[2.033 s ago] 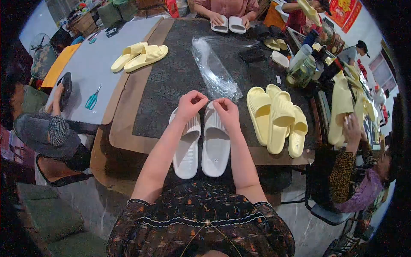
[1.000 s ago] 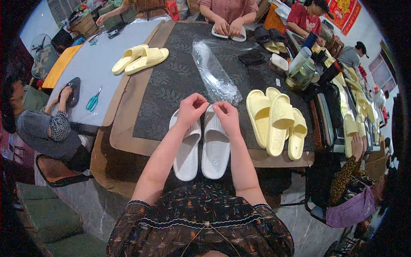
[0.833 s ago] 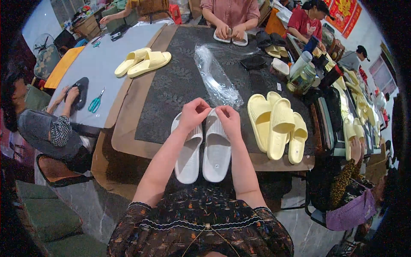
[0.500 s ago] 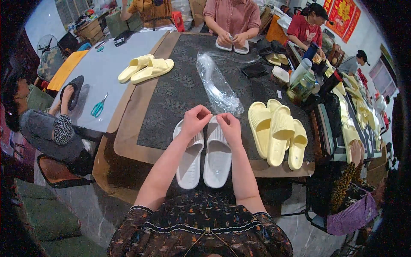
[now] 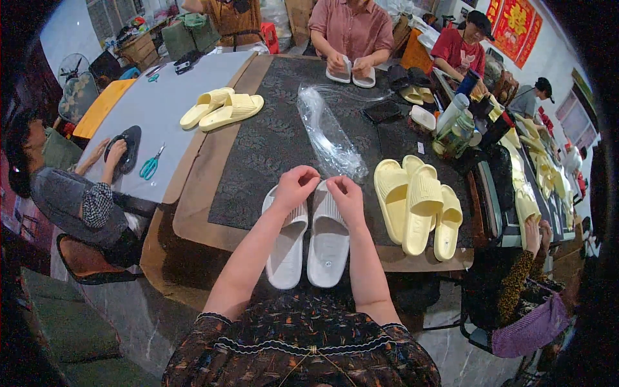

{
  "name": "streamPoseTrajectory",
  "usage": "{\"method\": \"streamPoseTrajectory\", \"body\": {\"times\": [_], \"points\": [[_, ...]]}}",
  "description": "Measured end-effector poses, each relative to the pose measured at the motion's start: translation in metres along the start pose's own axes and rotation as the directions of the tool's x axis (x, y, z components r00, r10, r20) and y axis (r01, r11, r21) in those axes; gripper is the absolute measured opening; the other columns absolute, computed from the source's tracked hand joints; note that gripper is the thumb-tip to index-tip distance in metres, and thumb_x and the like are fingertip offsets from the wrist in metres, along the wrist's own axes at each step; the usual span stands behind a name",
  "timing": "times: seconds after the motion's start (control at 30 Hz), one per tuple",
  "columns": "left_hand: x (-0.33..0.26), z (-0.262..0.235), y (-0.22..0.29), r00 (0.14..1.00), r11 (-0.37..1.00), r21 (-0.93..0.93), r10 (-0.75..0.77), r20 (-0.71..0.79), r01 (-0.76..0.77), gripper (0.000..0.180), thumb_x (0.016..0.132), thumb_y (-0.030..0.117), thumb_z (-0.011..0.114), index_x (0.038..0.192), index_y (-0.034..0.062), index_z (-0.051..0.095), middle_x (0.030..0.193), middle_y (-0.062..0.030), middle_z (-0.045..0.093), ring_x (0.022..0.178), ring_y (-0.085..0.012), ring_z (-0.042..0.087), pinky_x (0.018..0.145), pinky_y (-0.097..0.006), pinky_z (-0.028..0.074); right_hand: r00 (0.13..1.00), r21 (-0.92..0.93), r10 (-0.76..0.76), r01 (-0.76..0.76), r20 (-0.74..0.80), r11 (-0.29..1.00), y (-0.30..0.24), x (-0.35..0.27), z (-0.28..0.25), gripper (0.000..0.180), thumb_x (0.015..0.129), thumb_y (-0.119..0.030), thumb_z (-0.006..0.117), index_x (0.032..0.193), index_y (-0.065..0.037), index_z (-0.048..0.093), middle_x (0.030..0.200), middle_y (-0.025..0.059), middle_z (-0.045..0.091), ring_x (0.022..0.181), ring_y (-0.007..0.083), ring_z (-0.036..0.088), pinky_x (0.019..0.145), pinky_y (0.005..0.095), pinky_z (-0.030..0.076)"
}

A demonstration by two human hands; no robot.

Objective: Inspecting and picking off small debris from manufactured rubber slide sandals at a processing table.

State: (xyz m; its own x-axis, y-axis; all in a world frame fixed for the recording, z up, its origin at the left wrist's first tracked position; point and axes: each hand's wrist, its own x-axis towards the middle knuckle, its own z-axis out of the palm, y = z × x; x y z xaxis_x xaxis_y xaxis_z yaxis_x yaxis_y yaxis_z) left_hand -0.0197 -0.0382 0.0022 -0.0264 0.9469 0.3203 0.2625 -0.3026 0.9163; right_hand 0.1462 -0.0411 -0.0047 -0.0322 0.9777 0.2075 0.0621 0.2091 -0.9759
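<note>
Two light grey slide slippers stand side by side at the near table edge, toes away from me: a left slipper and a right slipper. Over the left one's toe, my left hand is closed in a pinch, thumb against fingertips. My right hand pinches likewise above the right one's toe, close beside it. Whatever lies between the fingertips is too small to make out. Just beyond my hands lies a crumpled clear plastic bag. Several pale yellow slippers lie to the right of the pair.
Another yellow pair sits far left, and teal scissors lie on the pale tabletop. Bottles and jars crowd the right side. Across the table a person handles white slippers; at left another handles a dark slipper.
My fingers stay pinched at the slippers' toes, with little movement. The person at left has brought both hands onto the dark slipper. The whole view has shifted slightly.
</note>
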Motion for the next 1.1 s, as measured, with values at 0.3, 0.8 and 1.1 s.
{"method": "streamPoseTrajectory", "body": {"times": [0.3,0.8,1.1], "points": [[0.000,-0.003,0.003,0.999,1.000,-0.005,-0.009,0.042,0.009,0.012,0.080,0.011,0.067,0.089,0.0023,0.066,0.079,-0.0039,0.066,0.069,-0.0098,0.061,0.064,-0.024,0.049,1.000,-0.024,0.006,-0.005,0.005,1.000,0.001,0.001,0.000,0.017,0.085,-0.016,0.066,0.090,0.000,0.066,0.072,-0.0014,0.061,0.063,0.0053,0.050,0.060,0.0223,0.042],[0.001,0.001,-0.004,0.999,1.000,-0.009,0.029,-0.020,-0.029,0.013,0.081,0.011,0.066,0.090,0.0023,0.066,0.079,-0.0028,0.065,0.071,-0.0080,0.061,0.065,-0.023,0.049,0.999,0.047,0.025,-0.024,-0.023,0.999,0.003,0.001,0.001,0.015,0.086,-0.015,0.066,0.090,-0.001,0.065,0.073,-0.0025,0.060,0.065,0.0042,0.049,0.060,0.0214,0.041],[0.000,0.000,-0.002,0.999,0.999,-0.034,0.012,0.039,-0.011,0.012,0.081,0.011,0.067,0.089,0.0022,0.066,0.077,-0.0018,0.065,0.067,-0.0073,0.059,0.063,-0.023,0.048,1.000,-0.004,-0.018,0.018,0.000,1.000,0.003,0.001,-0.003,0.014,0.087,-0.013,0.064,0.092,-0.001,0.065,0.075,-0.0018,0.061,0.066,0.0046,0.050,0.062,0.0216,0.043]]}}
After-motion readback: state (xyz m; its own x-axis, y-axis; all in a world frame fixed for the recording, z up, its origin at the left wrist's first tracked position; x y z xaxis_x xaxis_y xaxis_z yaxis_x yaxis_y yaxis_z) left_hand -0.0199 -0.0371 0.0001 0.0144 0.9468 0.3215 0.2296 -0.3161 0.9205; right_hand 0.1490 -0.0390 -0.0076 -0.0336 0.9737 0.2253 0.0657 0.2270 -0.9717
